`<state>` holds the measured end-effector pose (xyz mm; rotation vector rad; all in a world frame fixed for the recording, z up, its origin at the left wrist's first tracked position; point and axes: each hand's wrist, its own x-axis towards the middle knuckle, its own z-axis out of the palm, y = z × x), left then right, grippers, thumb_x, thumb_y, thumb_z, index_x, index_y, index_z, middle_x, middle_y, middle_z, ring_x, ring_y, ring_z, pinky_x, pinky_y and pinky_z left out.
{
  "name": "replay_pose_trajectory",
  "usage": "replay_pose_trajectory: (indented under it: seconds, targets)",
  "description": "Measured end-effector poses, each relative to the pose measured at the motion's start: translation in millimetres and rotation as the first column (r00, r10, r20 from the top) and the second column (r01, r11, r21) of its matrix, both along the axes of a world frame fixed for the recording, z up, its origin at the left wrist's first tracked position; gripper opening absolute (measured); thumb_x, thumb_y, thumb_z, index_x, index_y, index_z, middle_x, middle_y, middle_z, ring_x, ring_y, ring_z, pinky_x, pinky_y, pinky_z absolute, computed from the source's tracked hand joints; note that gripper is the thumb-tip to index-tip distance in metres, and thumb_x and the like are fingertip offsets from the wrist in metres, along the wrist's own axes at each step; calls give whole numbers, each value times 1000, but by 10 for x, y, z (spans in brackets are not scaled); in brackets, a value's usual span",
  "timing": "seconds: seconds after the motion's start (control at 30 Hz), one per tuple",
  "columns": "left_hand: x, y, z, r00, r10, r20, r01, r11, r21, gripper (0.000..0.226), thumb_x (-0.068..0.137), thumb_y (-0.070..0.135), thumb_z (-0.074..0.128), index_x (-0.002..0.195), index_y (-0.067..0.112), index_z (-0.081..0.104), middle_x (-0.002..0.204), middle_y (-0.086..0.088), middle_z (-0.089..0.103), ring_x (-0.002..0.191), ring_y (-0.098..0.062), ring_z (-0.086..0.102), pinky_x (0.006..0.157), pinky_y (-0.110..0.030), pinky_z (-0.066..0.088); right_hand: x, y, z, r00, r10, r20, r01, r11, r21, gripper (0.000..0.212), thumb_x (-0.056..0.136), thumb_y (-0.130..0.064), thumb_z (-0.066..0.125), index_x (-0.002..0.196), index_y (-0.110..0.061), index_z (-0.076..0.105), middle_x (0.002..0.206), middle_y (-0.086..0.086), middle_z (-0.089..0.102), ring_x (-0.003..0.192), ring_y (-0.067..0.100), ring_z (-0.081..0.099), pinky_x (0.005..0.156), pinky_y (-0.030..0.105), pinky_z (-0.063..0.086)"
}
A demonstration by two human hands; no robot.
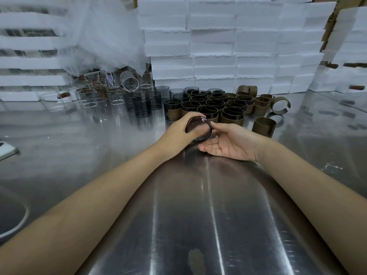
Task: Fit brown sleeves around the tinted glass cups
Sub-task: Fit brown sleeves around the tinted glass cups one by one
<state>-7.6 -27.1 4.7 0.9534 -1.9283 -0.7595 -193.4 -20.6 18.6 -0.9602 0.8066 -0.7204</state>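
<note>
My left hand [176, 133] grips a tinted glass cup [199, 129], tilted with its round end facing me, above the steel table [178, 215]. My right hand [228, 143] lies palm up beside it, thumb touching the cup's right edge and fingers straight under it. Whether this cup carries a sleeve is hidden by my fingers. Just behind stand several tinted cups wearing brown sleeves [214, 105]. Bare tinted cups [142, 103] stand left of them. Loose brown sleeves [263, 126] lie to the right, one close by and several curled ones [280, 106] further back.
Clear glass cups [95, 96] crowd the back left under a crumpled plastic bag [103, 36]. White foam boxes [228, 46] are stacked along the back, with foam trays [29, 62] at left. A white object [6, 149] sits at the table's left edge.
</note>
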Motion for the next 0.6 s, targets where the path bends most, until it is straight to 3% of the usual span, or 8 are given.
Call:
replay_pose_trajectory:
  seconds: [0.07,0.13,0.4,0.6]
  targets:
    - [-7,-22,-23,999,12,29,-11,1000,-22,51,77,27,83,122,21,58,108,21,63,101,9,58,88,-9,43,-5,-2,-2,1000,11,13,-11,1000,4,35,101,-31,41,113,-2,56,93,20,72,86,29,73,66,27,59]
    - [-16,-42,-36,1000,29,4,-29,999,-28,55,71,27,87,118,23,59,101,27,64,98,9,59,84,-7,43,-5,0,-1,999,25,29,-25,1000,6,33,101,-31,42,114,-4,56,89,17,73,88,29,72,68,28,59]
    - [-64,-51,-23,994,55,-90,-56,998,-9,39,73,28,86,103,25,61,89,29,66,88,8,62,78,-9,46,-5,10,3,998,21,55,-22,1000,15,35,101,-29,42,116,-1,57,87,20,71,85,27,73,69,28,59]
    - [-125,-39,-22,983,100,-157,-106,994,-29,29,85,32,75,102,12,65,95,10,67,94,-6,63,83,-15,49,14,31,18,1000,5,19,-6,1000,19,37,104,-26,34,113,3,54,89,23,71,81,26,73,66,26,60]
